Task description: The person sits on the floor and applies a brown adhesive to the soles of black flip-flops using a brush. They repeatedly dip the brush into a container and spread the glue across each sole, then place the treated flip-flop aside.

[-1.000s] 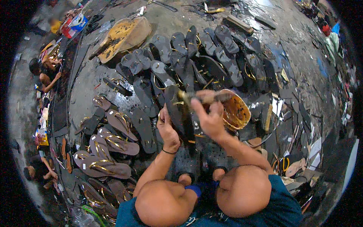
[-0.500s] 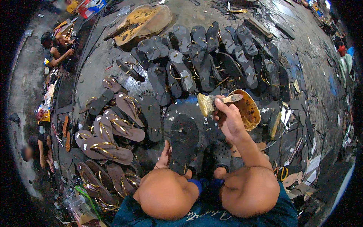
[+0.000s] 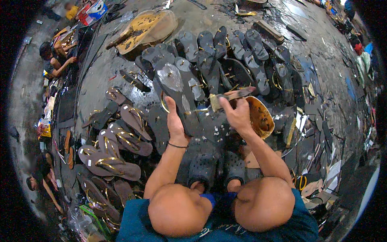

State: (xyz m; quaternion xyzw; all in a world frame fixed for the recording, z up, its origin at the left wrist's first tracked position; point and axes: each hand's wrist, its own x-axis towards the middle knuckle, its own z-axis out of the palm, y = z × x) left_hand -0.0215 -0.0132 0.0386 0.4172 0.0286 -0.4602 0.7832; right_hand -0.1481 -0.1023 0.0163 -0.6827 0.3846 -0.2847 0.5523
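Note:
My left hand (image 3: 174, 120) grips a black sandal sole (image 3: 177, 93) by its near end and holds it up, tilted away from me, its shiny upper face showing. My right hand (image 3: 238, 114) holds a glue brush (image 3: 231, 97) whose yellowish tip points left toward the sole's edge. Just right of that hand sits a round bowl of brown glue (image 3: 260, 119). Below the hands are my bare knees and my feet in dark perforated clogs (image 3: 202, 169).
Many black soles (image 3: 238, 52) lie spread in rows beyond the hands. Brown sandals with gold straps (image 3: 117, 149) are stacked at left. A glue-stained board (image 3: 147, 28) lies at top. Other people (image 3: 54, 60) sit along the left edge. Scraps and paper bits litter the right.
My left hand lifted a black sole from the floor near my knees up to the brush. The right hand with the brush stayed by the glue bowl.

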